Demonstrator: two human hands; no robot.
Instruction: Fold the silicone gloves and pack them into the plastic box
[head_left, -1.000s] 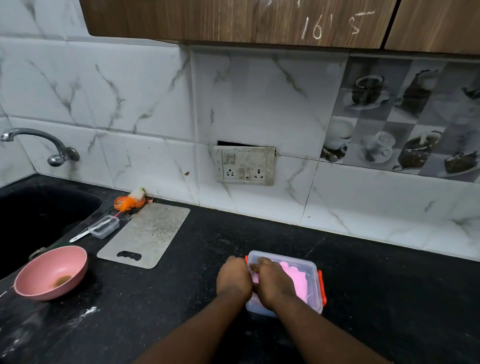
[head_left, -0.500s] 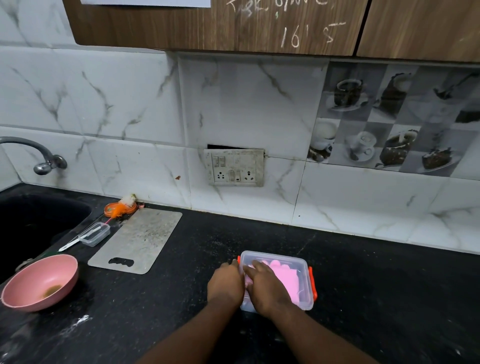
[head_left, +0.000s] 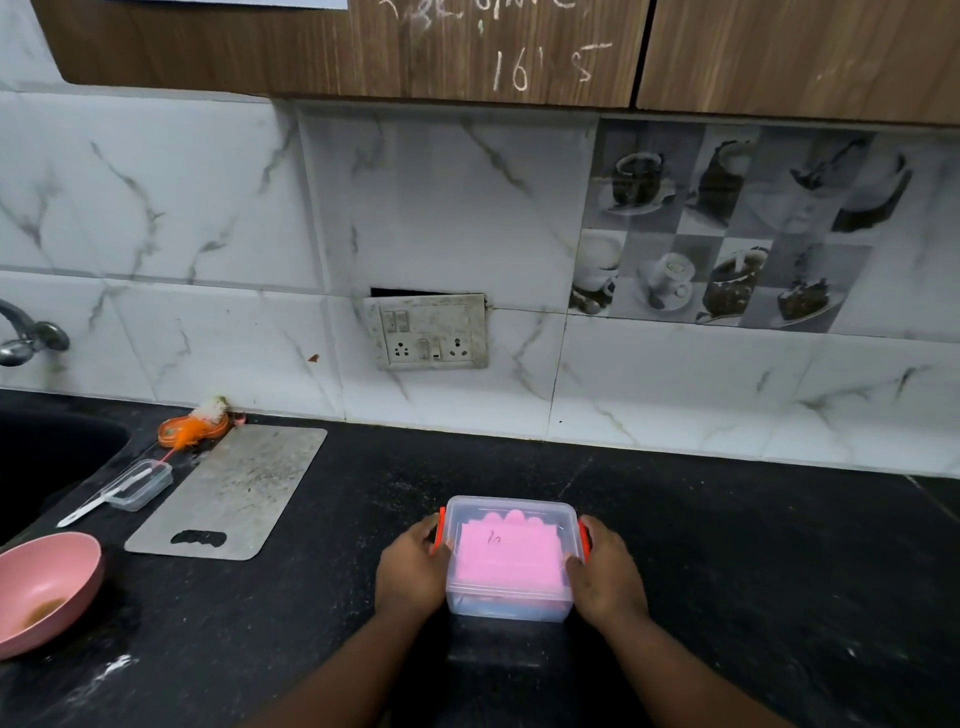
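A clear plastic box (head_left: 511, 605) with orange side clips stands on the black counter, low in the middle of the view. Folded pink silicone gloves (head_left: 506, 551) lie flat inside it, fingertips toward the wall, seen through a clear lid. My left hand (head_left: 410, 569) grips the box's left side at the orange clip. My right hand (head_left: 608, 571) grips the right side at the other clip.
A grey cutting board (head_left: 234, 491) lies to the left, with a small clear container (head_left: 139, 483) and an orange scrubber (head_left: 192, 428) beyond it. A pink bowl (head_left: 44, 587) sits at the left edge beside the dark sink (head_left: 47, 457). A wall socket (head_left: 428, 332) is behind.
Both hands were together over the box's left part, pressing on the gloves. Now they sit apart, one on each side clip, and the gloves show fully.
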